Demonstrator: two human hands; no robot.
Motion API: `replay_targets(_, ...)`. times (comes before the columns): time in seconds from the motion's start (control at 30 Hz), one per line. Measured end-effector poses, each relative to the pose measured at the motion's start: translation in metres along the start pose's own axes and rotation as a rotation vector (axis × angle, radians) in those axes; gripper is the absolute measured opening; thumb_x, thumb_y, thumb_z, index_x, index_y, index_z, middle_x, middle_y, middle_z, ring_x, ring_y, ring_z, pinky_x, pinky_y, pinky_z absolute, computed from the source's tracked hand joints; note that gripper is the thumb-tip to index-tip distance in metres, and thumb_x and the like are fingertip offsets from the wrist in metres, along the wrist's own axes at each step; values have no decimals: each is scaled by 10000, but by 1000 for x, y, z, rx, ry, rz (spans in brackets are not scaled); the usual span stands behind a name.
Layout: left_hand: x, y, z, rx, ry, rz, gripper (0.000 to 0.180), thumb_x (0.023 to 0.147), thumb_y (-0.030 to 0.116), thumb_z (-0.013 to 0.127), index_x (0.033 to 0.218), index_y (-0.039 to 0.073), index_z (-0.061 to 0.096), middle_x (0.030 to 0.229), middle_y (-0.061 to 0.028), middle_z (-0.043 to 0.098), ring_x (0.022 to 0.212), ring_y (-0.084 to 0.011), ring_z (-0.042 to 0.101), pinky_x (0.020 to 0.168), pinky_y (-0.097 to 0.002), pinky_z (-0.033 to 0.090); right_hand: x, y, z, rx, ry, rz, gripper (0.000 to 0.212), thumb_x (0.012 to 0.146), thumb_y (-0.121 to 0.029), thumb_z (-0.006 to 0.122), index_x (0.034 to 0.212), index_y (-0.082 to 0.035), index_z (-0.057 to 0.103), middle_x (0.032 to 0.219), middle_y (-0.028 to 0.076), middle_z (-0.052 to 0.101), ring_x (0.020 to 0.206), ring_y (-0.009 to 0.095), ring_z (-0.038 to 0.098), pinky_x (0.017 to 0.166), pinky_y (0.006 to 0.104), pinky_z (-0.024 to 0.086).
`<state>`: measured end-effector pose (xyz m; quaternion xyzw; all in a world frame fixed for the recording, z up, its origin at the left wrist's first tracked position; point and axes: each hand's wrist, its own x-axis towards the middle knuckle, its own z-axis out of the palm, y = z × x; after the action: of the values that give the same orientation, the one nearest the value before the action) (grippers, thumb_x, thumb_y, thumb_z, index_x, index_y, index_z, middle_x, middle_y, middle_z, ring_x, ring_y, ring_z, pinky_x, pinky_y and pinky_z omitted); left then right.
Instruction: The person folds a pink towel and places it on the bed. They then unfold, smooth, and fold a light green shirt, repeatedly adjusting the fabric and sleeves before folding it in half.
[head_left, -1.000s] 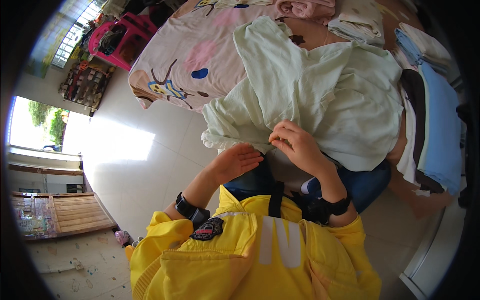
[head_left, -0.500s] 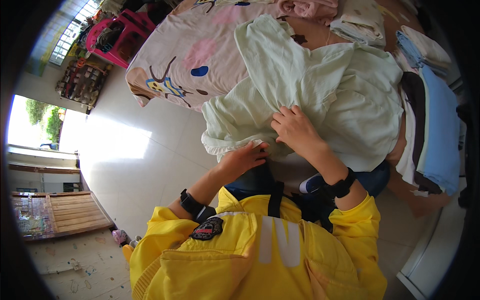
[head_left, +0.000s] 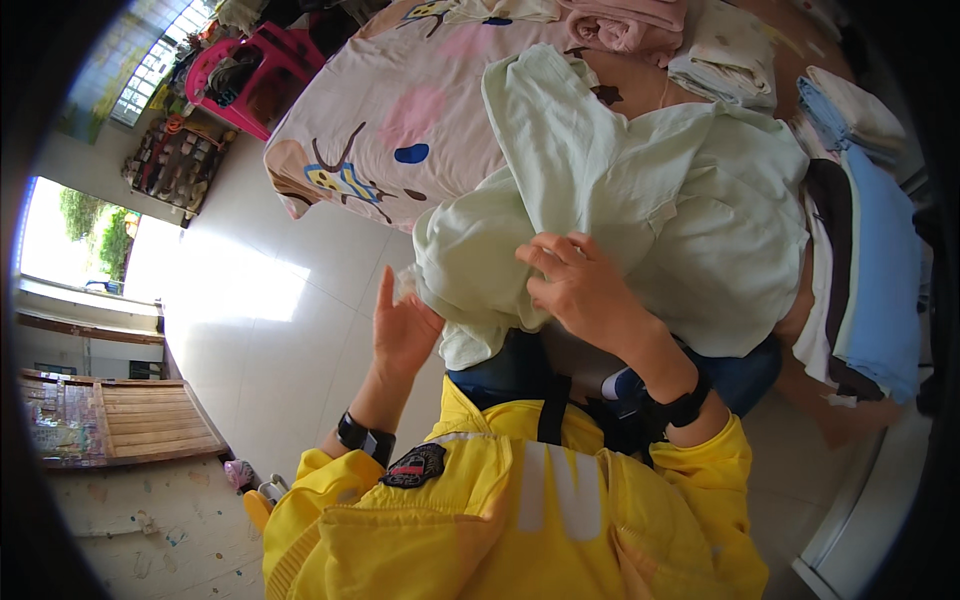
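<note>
A pale green long-sleeved garment (head_left: 700, 220) lies spread over the bed edge and my lap, with a bunched sleeve (head_left: 470, 250) on its left. At that sleeve's outer edge is my left hand (head_left: 405, 335). Its palm faces up and one digit points away from me; the other fingers are partly hidden by the cloth. The hand appears open against the sleeve. My right hand (head_left: 585, 290) bends its fingers over the sleeve near the garment's body, gripping the cloth loosely; its fingertips are partly hidden.
The patterned bed sheet (head_left: 390, 150) extends beyond the garment. Folded clothes (head_left: 725, 60) and a pink folded cloth (head_left: 625, 35) sit at the back. A blue garment (head_left: 875, 270) lies in a stack at right. A pink plastic chair (head_left: 255, 80) and shoe rack (head_left: 175, 165) stand far left.
My left hand has moved left and away from me, turning palm up with a digit stretched out. The sleeve bunches higher. My right hand has shifted slightly left and nearer to me.
</note>
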<state>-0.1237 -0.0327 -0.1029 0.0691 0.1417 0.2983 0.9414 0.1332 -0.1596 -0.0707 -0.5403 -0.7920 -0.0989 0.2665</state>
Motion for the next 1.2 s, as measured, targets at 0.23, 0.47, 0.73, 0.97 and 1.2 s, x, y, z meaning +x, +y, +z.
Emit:
replay_targets(0.23, -13, -42, 2, 8, 152, -85, 461, 1004, 209, 526, 1423, 65, 400, 1375, -127, 541, 1269, -281, 526, 1098, -455, 406, 2, 1, 6, -32, -126, -66, 49, 811, -136, 600, 778, -109, 575, 796, 15, 591, 867, 159, 600, 837, 318, 410)
replay_targets(0.47, -26, 23, 49, 506, -96, 173, 480, 1048, 411, 382, 1393, 84, 453, 1357, -102, 556, 1246, -259, 544, 1059, -440, 432, 17, 15, 3, -201, 9, 19, 346, 696, -384, 767, 841, -113, 608, 761, -2, 599, 826, 186, 593, 784, 344, 432)
replay_targets(0.73, -48, 90, 126, 442, -538, 383, 490, 1072, 369, 300, 1447, 68, 395, 1471, -126, 446, 1372, -291, 398, 1148, -476, 304, 35, 19, -65, -244, 123, 21, 399, 635, -475, 767, 663, -107, 615, 641, -17, 554, 778, 190, 540, 768, 357, 427)
replay_targets(0.97, -56, 171, 180, 384, -741, 389, 507, 1055, 327, 378, 1473, 44, 340, 1507, -160, 377, 1398, -311, 338, 1180, -497, 211, 27, 17, -151, -61, -145, 57, 404, 700, -459, 758, 646, -85, 613, 635, -3, 548, 770, 195, 518, 775, 340, 379)
replay_targets(1.2, -44, 250, 248, 545, -817, 315, 467, 1056, 249, 367, 1432, -27, 367, 1384, -207, 483, 1267, -295, 482, 1118, -424, 330, 16, -4, -149, 664, -251, -251, 348, 834, -346, 746, 896, -14, 660, 726, 88, 595, 794, 256, 588, 770, 412, 438)
